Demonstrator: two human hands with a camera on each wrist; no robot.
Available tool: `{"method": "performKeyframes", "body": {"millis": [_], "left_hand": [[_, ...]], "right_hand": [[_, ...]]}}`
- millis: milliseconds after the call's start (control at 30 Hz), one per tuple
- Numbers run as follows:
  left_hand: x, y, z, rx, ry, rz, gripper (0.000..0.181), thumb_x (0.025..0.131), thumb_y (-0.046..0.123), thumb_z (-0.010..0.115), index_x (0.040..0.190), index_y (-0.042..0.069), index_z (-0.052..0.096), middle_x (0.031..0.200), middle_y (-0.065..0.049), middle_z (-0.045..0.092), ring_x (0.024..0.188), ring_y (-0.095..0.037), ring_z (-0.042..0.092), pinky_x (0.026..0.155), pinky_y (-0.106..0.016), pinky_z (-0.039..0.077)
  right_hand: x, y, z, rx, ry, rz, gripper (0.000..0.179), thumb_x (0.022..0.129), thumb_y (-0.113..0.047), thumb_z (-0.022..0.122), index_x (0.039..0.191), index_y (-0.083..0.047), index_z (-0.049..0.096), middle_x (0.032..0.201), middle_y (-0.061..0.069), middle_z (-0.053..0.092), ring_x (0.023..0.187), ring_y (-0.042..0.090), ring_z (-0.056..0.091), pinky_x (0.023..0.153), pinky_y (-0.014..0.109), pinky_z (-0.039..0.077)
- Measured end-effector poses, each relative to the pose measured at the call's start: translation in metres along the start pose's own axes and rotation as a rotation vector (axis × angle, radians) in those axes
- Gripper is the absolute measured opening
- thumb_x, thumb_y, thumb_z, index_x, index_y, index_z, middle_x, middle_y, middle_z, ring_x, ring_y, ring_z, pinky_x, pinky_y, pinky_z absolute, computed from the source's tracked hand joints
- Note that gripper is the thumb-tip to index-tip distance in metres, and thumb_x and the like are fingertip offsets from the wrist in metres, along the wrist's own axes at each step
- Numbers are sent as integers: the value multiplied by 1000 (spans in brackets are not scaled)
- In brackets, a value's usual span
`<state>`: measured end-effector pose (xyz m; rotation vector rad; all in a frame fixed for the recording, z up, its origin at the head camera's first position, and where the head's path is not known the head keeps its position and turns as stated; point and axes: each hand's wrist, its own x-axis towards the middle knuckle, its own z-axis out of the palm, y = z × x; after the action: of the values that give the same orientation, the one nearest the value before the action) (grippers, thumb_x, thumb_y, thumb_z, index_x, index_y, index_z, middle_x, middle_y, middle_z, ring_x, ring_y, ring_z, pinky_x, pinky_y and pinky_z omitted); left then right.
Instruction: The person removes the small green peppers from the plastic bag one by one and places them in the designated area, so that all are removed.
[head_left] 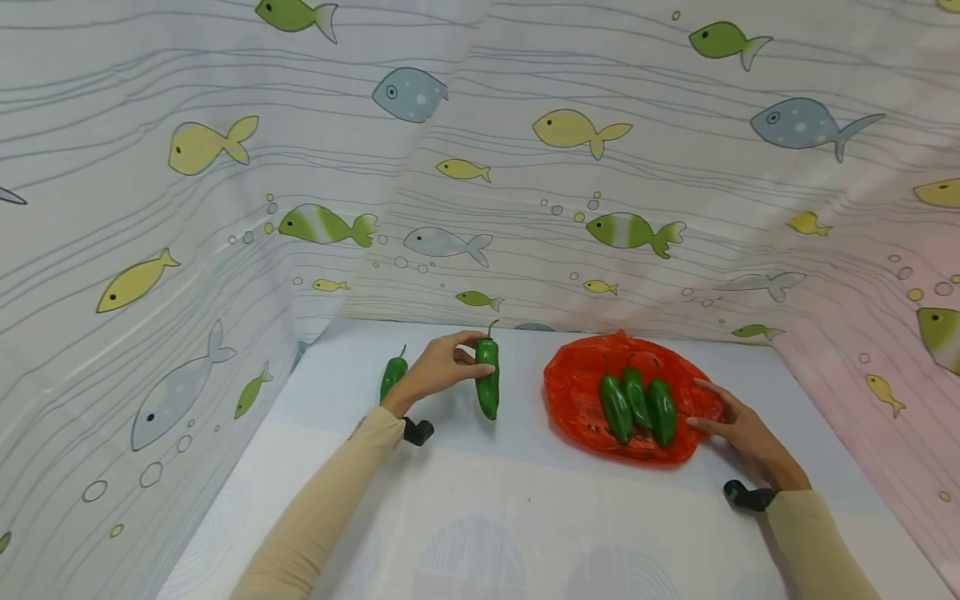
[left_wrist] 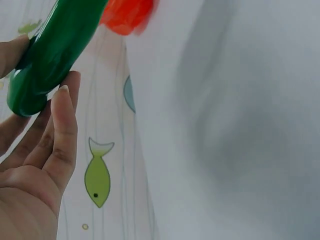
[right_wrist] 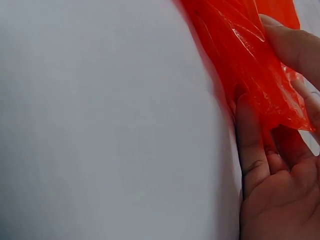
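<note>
In the head view my left hand holds a long green chili pepper upright by its upper part, stem up, between thumb and fingertips. The left wrist view shows that pepper close up, glossy and smooth. Another green pepper lies to the left, partly behind the left hand and wrist. At the right, my right hand is at the edge of a red plastic bag. Its thumb lies over the thin plastic, with other fingers under it. Three green peppers rest side by side on the bag.
A white table lies under everything. Behind and at both sides rise fish-printed sheets, meeting the table's back edge just beyond the peppers and bag. Each wrist carries a small black device.
</note>
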<state>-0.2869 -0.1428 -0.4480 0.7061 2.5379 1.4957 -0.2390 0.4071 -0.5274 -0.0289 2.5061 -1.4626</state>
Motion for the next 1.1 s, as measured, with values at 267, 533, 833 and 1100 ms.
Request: {"method": "performKeyframes", "body": {"millis": [267,533,833,1100], "left_hand": [[-13,-8,-13,28,20,-56,66,88,38,83,145,17,56,103,0,76,93,-14,73,85,-43,54],[-22,-18,-23,16,32,-94,66,88,36,84,143,14,56,117,-3,70,94,-15,72,89,-44,52],[-33,-30,-35,93,37,-120,68,88,37,84,145,14,56,131,-3,61,99,-13,71,90,-43,53],[-45,-37,-46,97,54,-137,65,88,37,84,144,17,57,123,-4,69,94,-14,71,88,-44,52]], "right_hand": [[-3,1,-1,17,-6,12,95,94,-42,75,166,-30,14,169,24,-3,150,56,1,109,79,15],[-4,2,-2,38,-12,24,94,94,-41,75,166,-33,15,169,25,-5,150,56,0,109,79,14],[-3,0,-2,49,-14,35,98,92,-40,78,166,-35,14,169,24,-5,151,55,-3,111,77,12],[-2,0,0,36,-25,34,96,93,-41,77,166,-35,14,169,25,-5,150,56,-1,110,78,12]]}}
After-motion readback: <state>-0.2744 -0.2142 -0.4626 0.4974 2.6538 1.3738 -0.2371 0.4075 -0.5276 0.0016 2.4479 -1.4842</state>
